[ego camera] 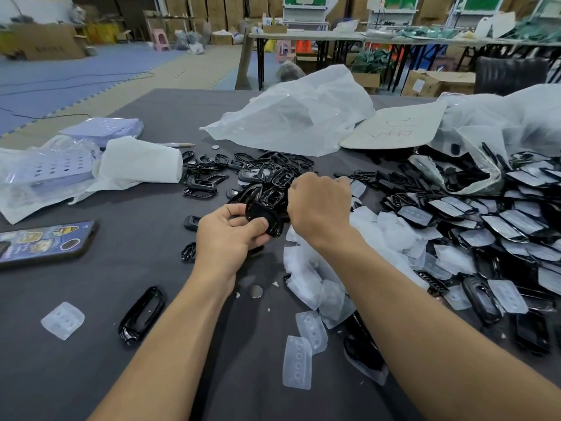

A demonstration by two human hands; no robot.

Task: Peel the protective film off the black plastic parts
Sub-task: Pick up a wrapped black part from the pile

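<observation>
While your left hand clamps the black part, its long axis slanting toward your right hand, that curled grip's hold is unclear.

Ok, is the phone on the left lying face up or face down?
Face down: the phone shows its sticker-covered back, with no screen visible.

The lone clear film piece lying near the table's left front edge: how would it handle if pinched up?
The film piece is probably light and floppy: it looks thin and translucent. Its moulded bumps may lend slight stiffness. Lying flat on the table, it might slide before lifting.
</observation>
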